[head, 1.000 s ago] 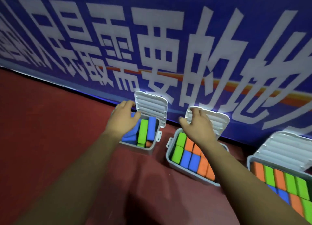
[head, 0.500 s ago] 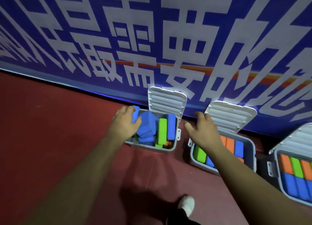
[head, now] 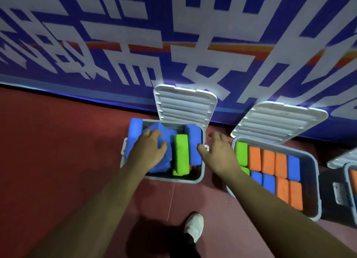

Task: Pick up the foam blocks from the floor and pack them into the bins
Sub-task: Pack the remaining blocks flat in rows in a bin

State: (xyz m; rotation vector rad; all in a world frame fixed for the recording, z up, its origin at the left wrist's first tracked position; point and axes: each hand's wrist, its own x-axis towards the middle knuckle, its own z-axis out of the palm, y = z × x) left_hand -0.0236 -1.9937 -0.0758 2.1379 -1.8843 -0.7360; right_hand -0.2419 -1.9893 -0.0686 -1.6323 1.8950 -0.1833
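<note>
Holding a blue foam block down in the open grey bin (head: 160,178) on the red floor (head: 58,161).
Gripping the tilted blue block (head: 168,137) inside the grey bin with the left hand (head: 148,151), fingers curled over its upper edge; resting the right hand (head: 218,153) just right of the grey bin, fingers spread and relaxed, thumb touching its right rim. Showing a green block (head: 180,155) on edge and more blue ones inside, lid (head: 183,107) raised behind; a second bin (head: 316,180) of orange, blue and green blocks just right; a white shoe (head: 194,226) in front.
</note>
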